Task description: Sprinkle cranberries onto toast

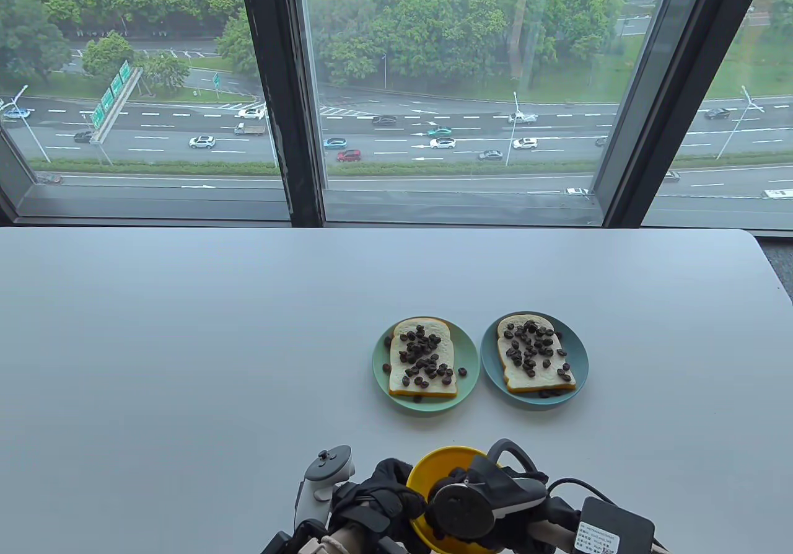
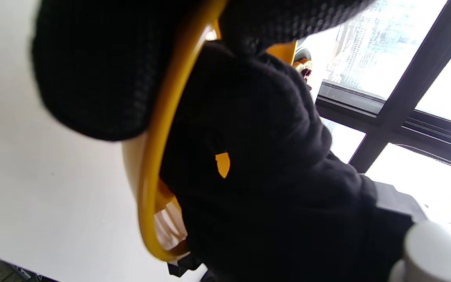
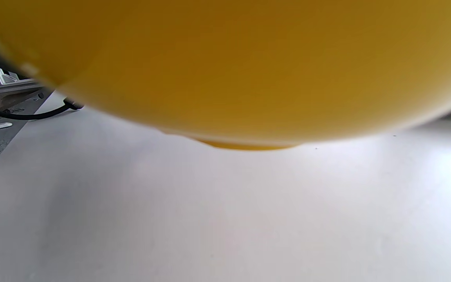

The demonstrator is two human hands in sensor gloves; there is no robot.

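Two slices of toast covered with dark cranberries lie on plates: one on a green plate, one on a blue plate. A yellow bowl is at the table's near edge. My left hand grips its left rim; its fingers wrap the rim in the left wrist view. My right hand reaches into the bowl, and its glove fills the inside. Its fingertips and the bowl's contents are hidden. The bowl's outer wall fills the top of the right wrist view.
The white table stretches left and far of the plates, ending at a window wall. A few loose cranberries lie on the plate rims. A cable and black box hang off my right wrist.
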